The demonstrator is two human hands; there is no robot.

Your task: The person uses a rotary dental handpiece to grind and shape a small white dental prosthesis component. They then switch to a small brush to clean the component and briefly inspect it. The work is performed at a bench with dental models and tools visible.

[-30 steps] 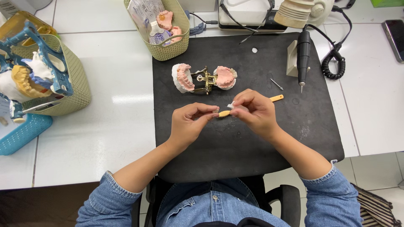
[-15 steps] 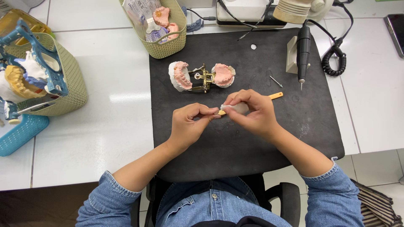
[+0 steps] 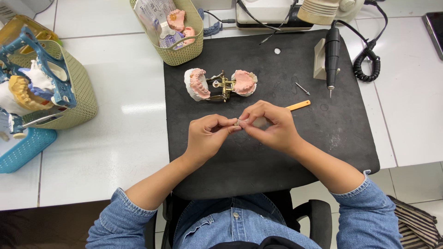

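Observation:
My left hand [image 3: 207, 137] and my right hand [image 3: 268, 125] meet fingertip to fingertip over the black mat [image 3: 258, 175]. Between the fingertips sits a tiny pale piece [image 3: 237, 122], pinched by the left hand. The right hand grips an orange-handled tool [image 3: 298, 105], whose handle sticks out to the upper right. Just beyond the hands lies an opened brass articulator with two pink-and-white denture models [image 3: 220, 84].
A black rotary handpiece [image 3: 332, 53] hangs in its stand at the mat's far right, with a coiled cord [image 3: 367, 64]. A small bur [image 3: 302, 88] lies nearby. A woven basket [image 3: 177, 34] holds more models; baskets [image 3: 69, 87] with dental casts stand at left.
The hands have drawn closer together; the right hand has slid along the orange tool, so less of its handle shows. The view has shifted slightly.

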